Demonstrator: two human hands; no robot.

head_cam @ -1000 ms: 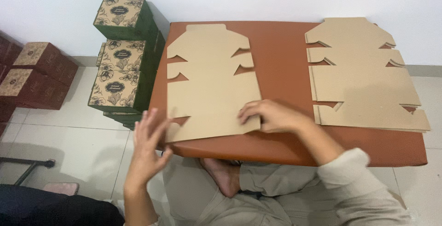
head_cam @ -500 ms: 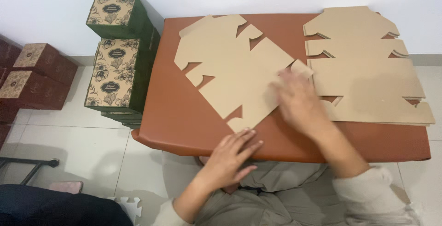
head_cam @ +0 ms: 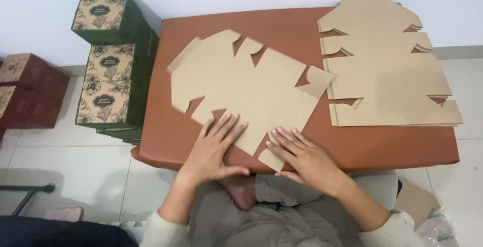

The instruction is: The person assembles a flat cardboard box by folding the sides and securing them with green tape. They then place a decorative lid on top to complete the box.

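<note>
Since half a second ago your left hand (head_cam: 214, 149) has come up from below the table edge onto the brown table (head_cam: 302, 25), and your right hand (head_cam: 304, 159) has drawn back toward you from the far corner of the flat die-cut cardboard blank (head_cam: 246, 91), which now lies turned at a slant across the middle of the table. Both hands rest flat, palms down, fingers spread: the left presses the blank's near edge, the right lies on its near corner, just beside a small flap that juts over the table's front edge. To your right, touching the blank's far flap, sits a stack of the same cut cardboard blanks (head_cam: 387, 76). Left of the table stand stacked dark green boxes (head_cam: 108, 81) with kraft-coloured floral tops, each bearing a dark oval label, lids shut so their contents are hidden. Further left, dark red boxes (head_cam: 27, 93) with similar patterned tops sit on the tiled floor.
</note>
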